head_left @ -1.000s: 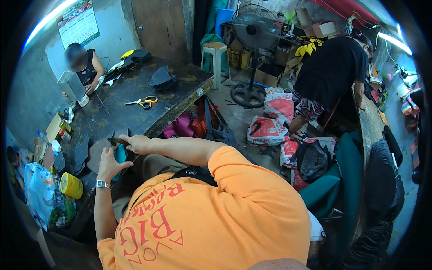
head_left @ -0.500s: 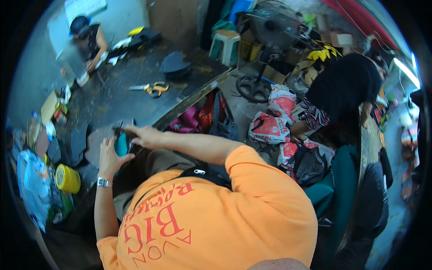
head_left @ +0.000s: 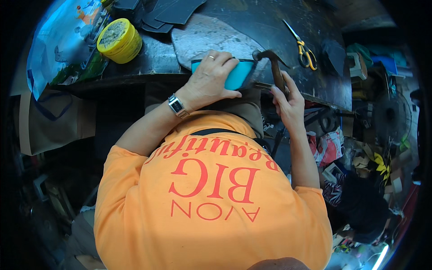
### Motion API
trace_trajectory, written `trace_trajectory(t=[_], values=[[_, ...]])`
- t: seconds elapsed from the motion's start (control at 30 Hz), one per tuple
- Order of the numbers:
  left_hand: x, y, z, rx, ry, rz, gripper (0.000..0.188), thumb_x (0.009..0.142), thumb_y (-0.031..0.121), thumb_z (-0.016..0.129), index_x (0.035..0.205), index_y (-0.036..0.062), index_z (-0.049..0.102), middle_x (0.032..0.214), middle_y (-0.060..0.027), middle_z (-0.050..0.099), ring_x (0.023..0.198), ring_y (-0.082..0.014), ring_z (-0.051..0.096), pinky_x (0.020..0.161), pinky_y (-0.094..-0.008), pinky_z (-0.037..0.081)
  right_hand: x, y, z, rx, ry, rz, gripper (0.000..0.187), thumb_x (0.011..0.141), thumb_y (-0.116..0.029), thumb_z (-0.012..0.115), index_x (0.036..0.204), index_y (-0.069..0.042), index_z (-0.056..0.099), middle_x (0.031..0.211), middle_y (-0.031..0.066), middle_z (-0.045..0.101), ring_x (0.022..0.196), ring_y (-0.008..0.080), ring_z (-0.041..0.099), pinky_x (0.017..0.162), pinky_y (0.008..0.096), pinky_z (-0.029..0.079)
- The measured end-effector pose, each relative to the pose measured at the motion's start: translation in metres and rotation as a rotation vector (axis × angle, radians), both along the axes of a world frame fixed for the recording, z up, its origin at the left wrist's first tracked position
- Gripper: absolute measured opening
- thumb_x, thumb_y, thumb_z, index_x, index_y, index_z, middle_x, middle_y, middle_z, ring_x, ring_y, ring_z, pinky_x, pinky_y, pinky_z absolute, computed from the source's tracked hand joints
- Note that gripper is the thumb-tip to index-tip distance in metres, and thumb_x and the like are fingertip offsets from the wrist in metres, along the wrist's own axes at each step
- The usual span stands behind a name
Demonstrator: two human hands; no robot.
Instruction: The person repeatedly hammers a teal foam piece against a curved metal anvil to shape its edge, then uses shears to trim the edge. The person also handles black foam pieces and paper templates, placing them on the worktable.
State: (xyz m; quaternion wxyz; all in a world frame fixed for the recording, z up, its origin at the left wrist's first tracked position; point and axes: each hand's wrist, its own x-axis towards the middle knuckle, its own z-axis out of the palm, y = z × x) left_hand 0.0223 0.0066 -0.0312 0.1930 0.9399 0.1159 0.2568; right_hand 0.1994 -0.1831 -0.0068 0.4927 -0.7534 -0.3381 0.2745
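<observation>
Pressing down on a teal piece [head_left: 238, 74] with the left hand [head_left: 211, 78] — fingers curled over its top edge, palm flat on it, so it's pinned against the near edge of the dark workbench [head_left: 252, 27]. There's a ring on one finger and a wristwatch [head_left: 177, 106] on that wrist. The right hand [head_left: 288, 101] is wrapped around the handle of a hammer [head_left: 272, 65], whose metal head sits just beside the teal piece's right end, touching or nearly so — can't quite tell. Under the teal piece lies a grey oval slab [head_left: 207, 38]. Further back on the bench sit yellow-handled scissors [head_left: 302, 45], lying well apart from the hands, plus a yellow round tub [head_left: 119, 40] off to the left and some dark cut pieces [head_left: 166, 13] near the far edge. A blue plastic bag [head_left: 63, 40] hangs over the left end. The person wears an orange shirt [head_left: 202, 202] with red lettering.
</observation>
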Motion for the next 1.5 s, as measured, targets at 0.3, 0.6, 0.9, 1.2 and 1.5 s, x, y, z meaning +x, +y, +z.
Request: trace_trajectory(t=[0.3,0.6,0.9,1.2,1.5], values=[[0.0,0.003,-0.004,-0.11,-0.031,-0.019,0.066,0.064,0.032,0.093,0.111,0.0037,0.057,0.118,-0.015,0.056,0.113,-0.034,0.052,0.097,-0.0433,0.045,-0.013,0.012,0.019,0.127,-0.224,-0.042,0.047,0.098,-0.01,0.068,0.143,-0.003,0.055,0.116,0.0105,0.07,0.092,0.0134,0.064,0.088,0.0301,0.051],[-0.002,0.002,-0.005,-0.114,-0.054,-0.031,0.064,0.064,0.032,0.093,0.109,0.0043,0.055,0.114,-0.014,0.054,0.11,-0.0333,0.052,0.093,-0.0436,0.045,-0.013,0.011,0.028,-0.003,-0.185,0.049,0.047,0.096,-0.005,0.069,0.142,0.0,0.056,0.131,0.0139,0.068,0.115,0.0123,0.062,0.099,0.0284,0.048],[-0.007,0.0,0.007,-0.104,0.022,-0.06,0.056,0.068,0.021,0.09,0.109,0.0039,0.056,0.116,-0.0139,0.055,0.115,-0.0327,0.052,0.097,-0.0432,0.044,-0.008,0.026,0.015,-0.105,-0.494,0.289,0.051,0.092,-0.003,0.07,0.142,-0.009,0.059,0.124,0.0206,0.07,0.116,0.0334,0.069,0.096,0.0359,0.053],[-0.026,0.05,0.068,-0.307,-0.049,-0.101,0.021,0.093,0.017,0.069,0.109,0.0025,0.067,0.094,-0.0188,0.069,0.087,-0.0369,0.069,0.077,-0.0394,0.055,-0.007,0.017,0.04,0.22,-0.049,-0.067,0.063,0.099,-0.006,0.065,0.156,-0.008,0.04,0.082,0.0002,0.062,0.06,0.0008,0.048,0.05,0.0159,0.036],[0.005,0.088,0.002,-0.07,0.075,0.177,0.035,0.096,0.023,0.067,0.129,0.0127,0.065,0.106,-0.0115,0.061,0.099,-0.0313,0.065,0.086,-0.0401,0.053,-0.012,0.036,0.021,-0.206,-0.407,0.254,0.051,0.097,-0.009,0.068,0.146,-0.003,0.052,0.128,0.0194,0.069,0.118,0.0203,0.066,0.101,0.0327,0.048]])
